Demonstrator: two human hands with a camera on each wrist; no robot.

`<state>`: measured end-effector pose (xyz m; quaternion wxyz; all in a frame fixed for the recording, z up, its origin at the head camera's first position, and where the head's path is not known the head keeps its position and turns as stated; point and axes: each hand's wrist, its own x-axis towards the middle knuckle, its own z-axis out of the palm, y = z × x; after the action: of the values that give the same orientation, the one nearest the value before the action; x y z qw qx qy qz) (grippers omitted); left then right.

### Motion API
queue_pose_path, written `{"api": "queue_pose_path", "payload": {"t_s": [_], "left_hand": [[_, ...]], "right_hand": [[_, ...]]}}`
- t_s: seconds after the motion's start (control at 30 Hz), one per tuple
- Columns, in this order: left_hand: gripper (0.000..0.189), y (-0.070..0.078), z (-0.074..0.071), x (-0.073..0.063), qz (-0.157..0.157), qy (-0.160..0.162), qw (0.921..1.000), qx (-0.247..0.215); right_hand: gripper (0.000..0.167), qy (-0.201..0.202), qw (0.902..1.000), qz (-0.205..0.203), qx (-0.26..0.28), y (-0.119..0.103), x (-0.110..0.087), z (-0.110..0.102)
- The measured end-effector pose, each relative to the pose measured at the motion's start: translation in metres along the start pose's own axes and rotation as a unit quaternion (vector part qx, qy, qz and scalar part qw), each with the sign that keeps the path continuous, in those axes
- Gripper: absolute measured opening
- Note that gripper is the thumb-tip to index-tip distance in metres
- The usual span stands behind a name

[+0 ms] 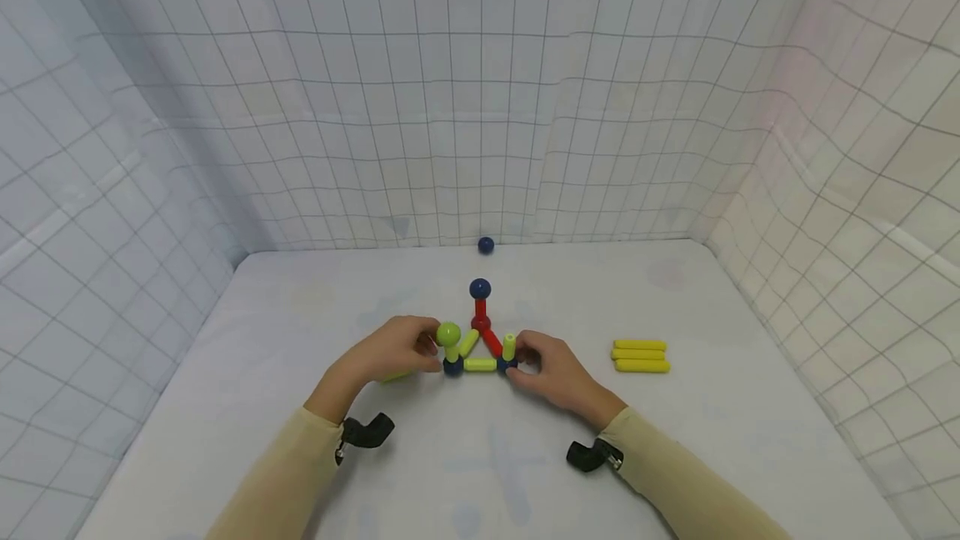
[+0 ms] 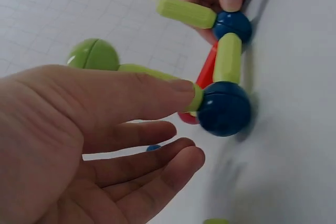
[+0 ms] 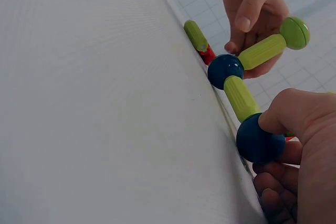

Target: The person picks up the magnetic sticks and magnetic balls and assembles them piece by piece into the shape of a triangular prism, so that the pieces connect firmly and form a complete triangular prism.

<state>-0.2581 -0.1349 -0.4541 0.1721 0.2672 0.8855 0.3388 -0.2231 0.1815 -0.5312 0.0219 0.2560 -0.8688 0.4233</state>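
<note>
A triangle of toy building rods and balls lies on the table, with a yellow-green front rod (image 1: pixel 480 365) and a red side rod (image 1: pixel 492 343). From its red back corner ball (image 1: pixel 481 323) stands a red rod topped by a blue ball (image 1: pixel 480 288). The left blue corner ball (image 2: pixel 224 108) carries an upright rod with a green ball (image 1: pixel 448 334) on top. Beside that post is my left hand (image 1: pixel 401 346), fingers loosely extended. My right hand (image 1: pixel 558 367) pinches the right blue corner ball (image 3: pixel 260 139), from which a bare yellow-green rod (image 1: pixel 509 347) rises.
Several yellow rods (image 1: pixel 641 356) lie side by side to the right. A loose blue ball (image 1: pixel 486 245) sits at the table's back edge. Partly hidden under my left hand is a yellow-green rod (image 1: pixel 396 376). Gridded white cloth (image 1: pixel 495 107) encloses the back and sides.
</note>
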Motion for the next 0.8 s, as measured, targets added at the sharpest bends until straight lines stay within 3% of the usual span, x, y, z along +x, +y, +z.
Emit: {"api": "queue_pose_path", "payload": {"t_s": [0.1, 0.37, 0.57, 0.67, 0.8], "left_hand": [[0.032, -0.001, 0.011, -0.002, -0.009, 0.022, 0.9997, -0.002], [0.036, -0.002, 0.039, -0.007, -0.032, 0.092, 0.9947, -0.034], [0.040, -0.003, 0.054, -0.006, -0.059, 0.126, 0.9886, -0.056], [0.037, -0.006, 0.057, -0.006, -0.056, 0.136, 0.9877, -0.052], [0.032, -0.011, 0.060, -0.006, -0.028, 0.141, 0.9886, -0.047]], "right_hand": [[0.019, -0.001, 1.0000, 0.003, -0.002, 0.001, 0.000, 0.001], [0.020, -0.002, 0.9999, 0.015, 0.005, 0.003, 0.001, 0.001], [0.021, -0.001, 0.9999, 0.013, -0.001, 0.004, 0.001, 0.001], [0.021, -0.001, 0.9999, 0.014, -0.003, 0.004, 0.002, 0.001], [0.021, -0.002, 0.9998, 0.019, -0.004, 0.005, 0.001, 0.001]]}}
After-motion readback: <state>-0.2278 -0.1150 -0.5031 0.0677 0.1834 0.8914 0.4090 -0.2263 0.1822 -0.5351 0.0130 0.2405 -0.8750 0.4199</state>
